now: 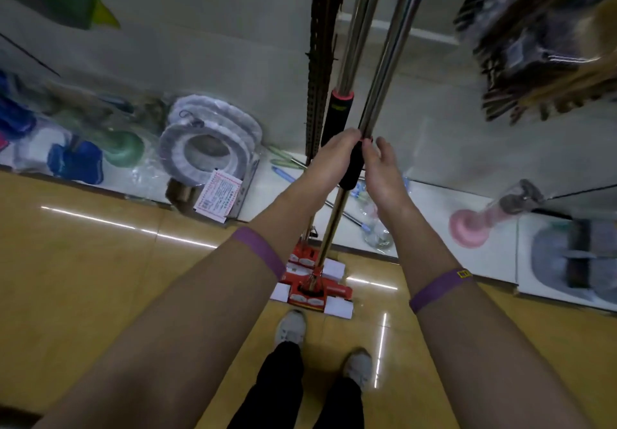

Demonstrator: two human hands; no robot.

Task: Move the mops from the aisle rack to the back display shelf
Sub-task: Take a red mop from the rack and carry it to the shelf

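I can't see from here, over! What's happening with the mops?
Left hand grips front mop at black grip. Right hand open beside it. Both mop heads on floor. Shelf upright close behind.

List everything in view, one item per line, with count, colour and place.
mops: two, steel poles, black grips, red heads; upright on the floor, centre
shelf post: one, dark, behind the mops
round pads: a wrapped stack, white-grey, low shelf left
plunger: one, pink, low shelf right
floor: yellow tiles
shoes: two, pale grey, bottom
wristbands: two, purple, one per forearm
left hand: grips the nearer mop's black grip
right hand: open, beside that grip
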